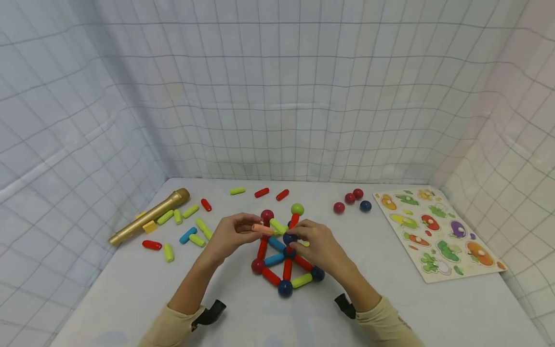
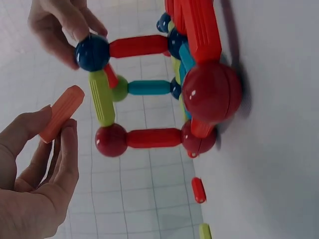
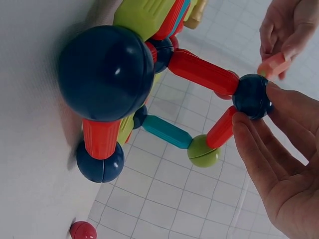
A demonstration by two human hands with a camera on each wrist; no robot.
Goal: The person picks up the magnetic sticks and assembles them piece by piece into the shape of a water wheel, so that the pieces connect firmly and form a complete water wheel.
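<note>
My left hand [image 1: 227, 239] pinches an orange magnetic rod [image 2: 63, 113] between thumb and fingers, just left of a built frame of rods and balls. The fingertips of my right hand [image 1: 322, 246] grip a dark blue ball [image 3: 252, 96] at the frame's raised top. From that ball a red rod [image 3: 204, 72] runs down to the base, and a yellow-green rod [image 2: 102, 98] leads to a red ball [image 2: 110, 140]. Another short red rod joins it to a green ball [image 3: 204, 151]. The base is a ring of rods around a central dark blue ball [image 1: 289, 251].
Loose green, red and blue rods [image 1: 188, 235] lie to the left, beside a gold microphone [image 1: 149, 217]. Several red balls [image 1: 339, 207] and a blue ball [image 1: 365, 206] sit at the back right. A vegetable puzzle board [image 1: 438, 231] lies at far right.
</note>
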